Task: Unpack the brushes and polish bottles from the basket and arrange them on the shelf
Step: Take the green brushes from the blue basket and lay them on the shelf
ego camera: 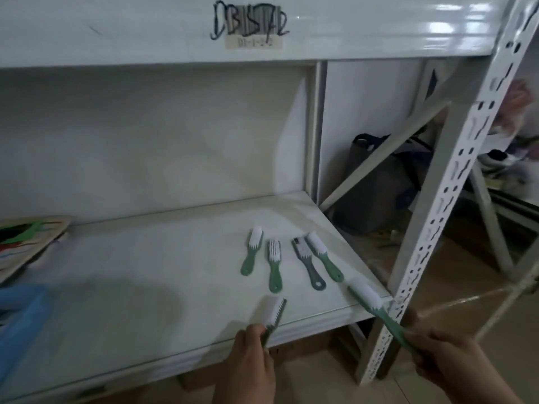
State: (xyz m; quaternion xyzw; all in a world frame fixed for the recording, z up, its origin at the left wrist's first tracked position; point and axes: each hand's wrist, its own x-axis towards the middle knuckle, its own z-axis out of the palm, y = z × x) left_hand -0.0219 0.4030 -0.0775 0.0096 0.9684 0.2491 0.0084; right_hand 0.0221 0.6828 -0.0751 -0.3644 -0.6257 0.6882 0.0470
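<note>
Several small brushes with white bristles lie in a row on the white shelf [145, 258]: a green one [251, 252], a second green one [274, 265], a grey one [309, 262] and a green one [323, 256] touching it. My left hand [248, 363] grips the handle of a dark green brush [273, 312] over the shelf's front edge. My right hand [449, 363] holds a green brush [370, 298] by its handle, bristle end over the shelf's front right corner. The basket [20, 319] is a blue shape at the left edge, mostly out of view.
A perforated white upright [449, 182] stands at the shelf's right front corner, close to the right-hand brush. A flat colourful board [26, 240] lies on the shelf's left end. A dark bag [376, 182] sits on the floor behind the rack.
</note>
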